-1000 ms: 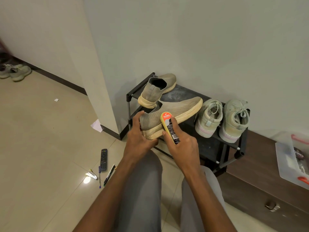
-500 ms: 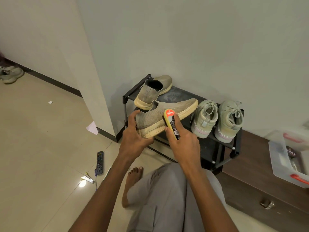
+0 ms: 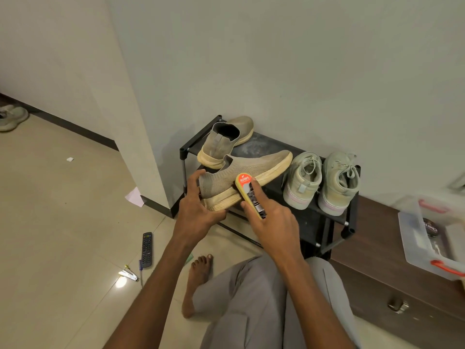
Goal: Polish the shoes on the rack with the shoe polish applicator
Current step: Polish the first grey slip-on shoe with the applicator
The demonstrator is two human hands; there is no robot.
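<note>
- a tan knit slip-on shoe [image 3: 241, 172] is held up in front of the black shoe rack [image 3: 324, 220], heel end gripped by the left hand [image 3: 198, 210], thumb up on the heel, fingers curled under the sole
- the shoe polish applicator [image 3: 250, 195] is gripped in the right hand [image 3: 274, 222], fingers wrapped along its sides, and its upper end is pressed against the side of the shoe near the yellowish sole edge
- an orange label is seen at the top of the applicator, dark print lower down
- the matching slip-on [image 3: 224, 142] is left on the rack's top shelf, heel toward the camera, just behind the held shoe
- a pair of pale green lace-up sneakers [image 3: 322, 180] is parked side by side on the right of the same shelf
- a remote control [image 3: 147, 249] is spotted lying on the tiled floor to the left, pens beside it
- a clear plastic box [image 3: 427, 238] is sat on the brown cabinet [image 3: 377, 268] at far right
</note>
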